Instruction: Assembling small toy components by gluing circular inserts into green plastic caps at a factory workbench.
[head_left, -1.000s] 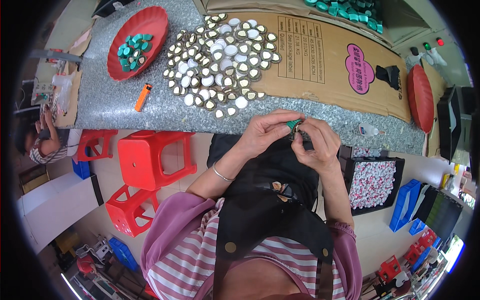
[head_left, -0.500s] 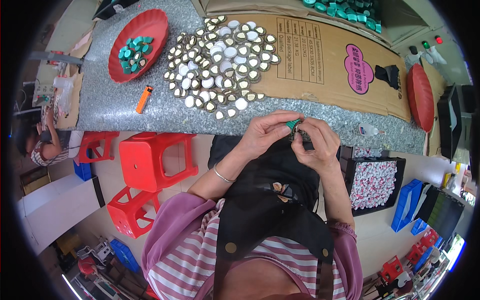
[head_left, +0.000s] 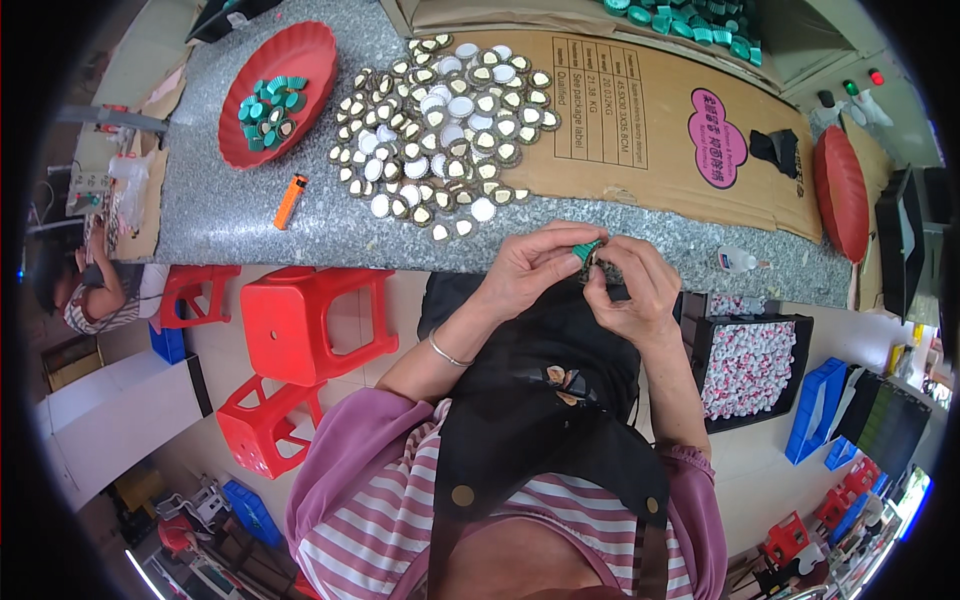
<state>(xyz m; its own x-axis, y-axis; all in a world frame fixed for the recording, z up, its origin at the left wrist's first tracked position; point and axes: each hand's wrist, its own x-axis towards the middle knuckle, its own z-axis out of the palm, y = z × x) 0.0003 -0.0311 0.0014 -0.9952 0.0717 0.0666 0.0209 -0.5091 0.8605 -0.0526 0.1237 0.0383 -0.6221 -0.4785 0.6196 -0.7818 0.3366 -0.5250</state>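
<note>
Hands first: left hand [head_left: 530,272] and right hand [head_left: 632,290] meet just below the counter edge, fingertips of both pinched on one small green cap [head_left: 587,250]. Looks like a liner's being seated in it; I'd say best done w/ the cap kept level btwn thumbs and pressed evenly round the rim, not from one side.

Counter [head_left: 230,215] is grey speckled stone, w/ a flattened cardboard sheet [head_left: 690,190] over its right part. Big heap of gold-rimmed white liners [head_left: 445,125] spreads across stone and cardboard. Red tray [head_left: 300,60] at left holds a few finished green caps [head_left: 268,103]; orange lighter [head_left: 290,201] near it. Below: red stools [head_left: 300,320], black crate of white-and-pink pieces [head_left: 745,365], blue bins at right.
</note>
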